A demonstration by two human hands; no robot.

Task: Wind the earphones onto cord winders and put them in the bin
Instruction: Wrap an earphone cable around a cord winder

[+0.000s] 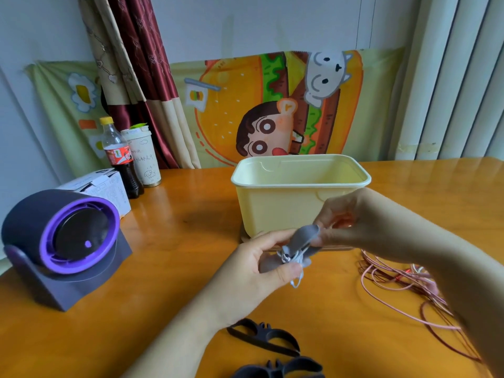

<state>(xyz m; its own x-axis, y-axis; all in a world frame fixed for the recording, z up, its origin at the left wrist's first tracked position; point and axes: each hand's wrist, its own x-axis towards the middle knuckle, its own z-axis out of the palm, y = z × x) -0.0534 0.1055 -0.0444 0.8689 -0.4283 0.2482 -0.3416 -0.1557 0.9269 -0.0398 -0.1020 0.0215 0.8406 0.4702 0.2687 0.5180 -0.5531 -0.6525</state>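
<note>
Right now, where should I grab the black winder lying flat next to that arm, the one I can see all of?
Probably pinch the black winder at its narrow middle, where the two looped wings meet, coming straight down from above. It lies flat on the table, and its thin, open loops would likely bend or slip.

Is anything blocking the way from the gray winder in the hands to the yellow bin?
Nothing visible. The left hand and right hand hold the gray winder, white cord wrapped on it, right in front of the yellow bin. The bin has no lid; only its front wall needs clearing.
</note>
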